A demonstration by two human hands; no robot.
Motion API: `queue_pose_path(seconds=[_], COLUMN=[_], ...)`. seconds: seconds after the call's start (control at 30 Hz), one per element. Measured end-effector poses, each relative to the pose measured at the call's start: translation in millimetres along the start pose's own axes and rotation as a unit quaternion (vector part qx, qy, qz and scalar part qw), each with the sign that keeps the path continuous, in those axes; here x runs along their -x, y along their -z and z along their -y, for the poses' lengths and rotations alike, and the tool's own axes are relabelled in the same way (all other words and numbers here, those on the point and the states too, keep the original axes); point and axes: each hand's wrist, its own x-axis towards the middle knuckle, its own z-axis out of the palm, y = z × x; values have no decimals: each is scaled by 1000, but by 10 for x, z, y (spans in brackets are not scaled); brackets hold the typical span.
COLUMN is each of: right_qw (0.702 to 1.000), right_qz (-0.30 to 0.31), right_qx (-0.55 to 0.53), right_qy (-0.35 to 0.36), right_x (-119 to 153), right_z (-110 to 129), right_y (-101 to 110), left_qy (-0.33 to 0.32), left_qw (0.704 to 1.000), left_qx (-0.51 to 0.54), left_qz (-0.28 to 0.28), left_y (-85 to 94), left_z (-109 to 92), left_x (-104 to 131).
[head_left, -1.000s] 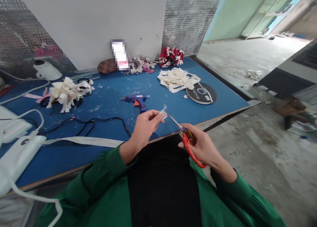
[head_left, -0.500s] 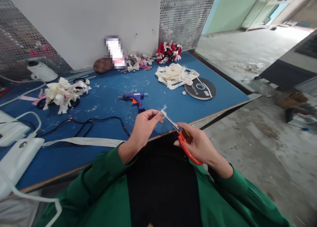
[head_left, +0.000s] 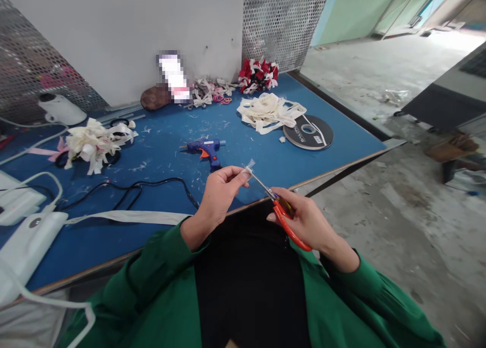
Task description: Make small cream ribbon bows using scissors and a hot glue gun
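Observation:
Near the front edge of the blue table, my left hand (head_left: pixel 220 192) pinches a small piece of whitish ribbon (head_left: pixel 249 164) between thumb and fingers. My right hand (head_left: pixel 304 217) grips a pair of scissors (head_left: pixel 287 224) by their orange-red handles. The scissor blades point up and left, with their tips at the ribbon by my left fingertips. Something yellow and dark shows inside my right palm, partly hidden by the fingers. Just beyond my left hand lies a blue hot glue gun (head_left: pixel 207 149) with an orange trigger.
Cream ribbon strips (head_left: pixel 268 112) overlap a black ribbon spool (head_left: pixel 309 132) at the right. Ribbon bows (head_left: pixel 93 143) lie at the left, a red-and-white bundle (head_left: pixel 258 76) at the back. A white power strip (head_left: pixel 34 246), black cable (head_left: pixel 152 183) and long ribbon (head_left: pixel 129 216) occupy the left front.
The view has shifted slightly. Both hands keep nearly the same position, with the scissor tips still at the ribbon.

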Motion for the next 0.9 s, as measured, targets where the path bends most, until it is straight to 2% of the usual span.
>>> queue_pose_path(seconds=[0.23,0.43,0.67,0.9], right_qw=[1000,1000,998,999], right_qz=[-4,-21,-11,-10], right_qx=[0,0,49,35], right_qy=[5,14,-26,-11], right_x=[10,21,38,38], right_z=[-8,-31,-9,-5], right_y=[-14,-35,-17,-17], left_qy=[11,39,19,-4], left_qw=[1000,998,999,1000], left_qx=[23,45,28,-21], left_qz=[-6,29,22,5], left_y=[-3,14,19,10], left_z=[-14,-24,-12,-4], left_x=[2,9,4,8])
